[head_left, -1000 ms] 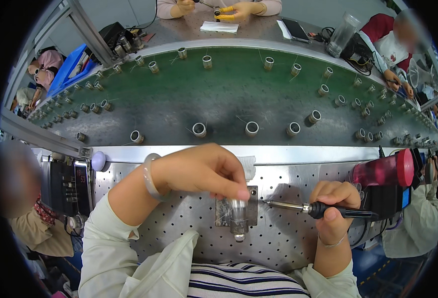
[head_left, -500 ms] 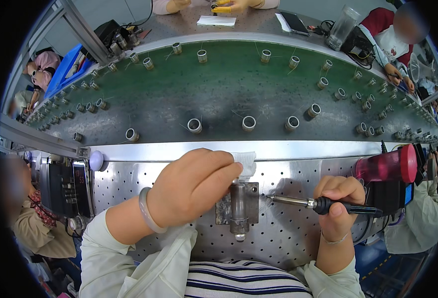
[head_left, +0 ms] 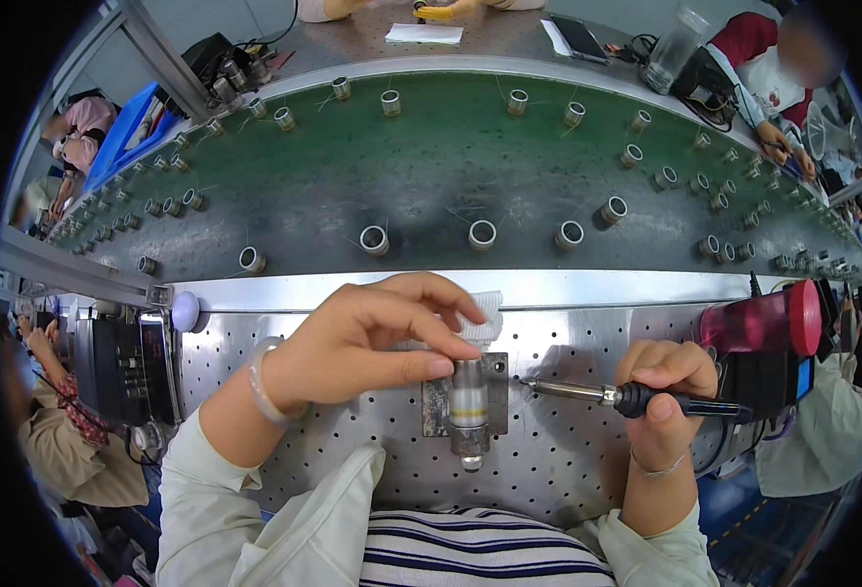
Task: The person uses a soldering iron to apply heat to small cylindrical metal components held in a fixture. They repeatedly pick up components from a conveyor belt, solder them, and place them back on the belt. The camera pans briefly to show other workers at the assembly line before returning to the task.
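Left hand [head_left: 367, 342] pinches the small cylinder [head_left: 469, 403] steady on its fixture | right hand [head_left: 662, 391] grips soldering iron [head_left: 626, 395], tip apparently just beside it | perforated tabletop [head_left: 568, 460]

Metal cyl. part [head_left: 469, 411] upright-ish in fixture; soldering iron [head_left: 636, 396] tip beside it.

Perforated metal bench [head_left: 568, 460] runs across lower view. Small metal fixture plate [head_left: 438, 406] lies on it near middle, cylindrical part [head_left: 469, 406] with yellow band resting on plate. White cloth [head_left: 485, 311] at bench's far edge. Red plastic container [head_left: 761, 321] on its side at right end. Beyond bench, green conveyor belt [head_left: 431, 176] carries many small metal rings [head_left: 482, 235] in rows, well apart.
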### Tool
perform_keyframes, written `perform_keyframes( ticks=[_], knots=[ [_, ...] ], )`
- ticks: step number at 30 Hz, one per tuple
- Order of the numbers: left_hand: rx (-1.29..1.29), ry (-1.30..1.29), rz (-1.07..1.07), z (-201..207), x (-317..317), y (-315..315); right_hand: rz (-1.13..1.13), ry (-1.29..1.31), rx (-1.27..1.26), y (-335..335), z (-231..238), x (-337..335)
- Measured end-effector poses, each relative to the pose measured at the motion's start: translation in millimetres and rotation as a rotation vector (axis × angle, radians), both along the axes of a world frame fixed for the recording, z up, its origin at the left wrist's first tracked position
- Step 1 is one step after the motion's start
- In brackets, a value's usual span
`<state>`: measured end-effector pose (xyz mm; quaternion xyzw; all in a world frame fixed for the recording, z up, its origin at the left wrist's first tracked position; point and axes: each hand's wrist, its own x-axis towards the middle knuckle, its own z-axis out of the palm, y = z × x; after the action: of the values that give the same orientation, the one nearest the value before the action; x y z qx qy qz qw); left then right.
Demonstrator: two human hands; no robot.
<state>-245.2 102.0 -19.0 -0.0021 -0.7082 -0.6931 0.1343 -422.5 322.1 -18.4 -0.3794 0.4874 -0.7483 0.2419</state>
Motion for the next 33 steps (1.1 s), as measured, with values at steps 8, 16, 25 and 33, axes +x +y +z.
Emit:
perform_keyframes(
  ticks=[8,16,25,33],
  knots=[
    [0.439,-0.431,-0.137,4,-9,2,0.026,-0.016,-0.024,1,-5,-1],
    [0.554,-0.445,-0.198,2,-4,8,0.066,-0.01,-0.026,1,-10,-1],
    [0.566,-0.304,-0.139,-3,7,11,0.189,-0.064,-0.06,4,-13,-4],
    [0.626,-0.485,-0.174,2,2,14,0.265,0.079,-0.059,2,-13,-4]
  ],
)
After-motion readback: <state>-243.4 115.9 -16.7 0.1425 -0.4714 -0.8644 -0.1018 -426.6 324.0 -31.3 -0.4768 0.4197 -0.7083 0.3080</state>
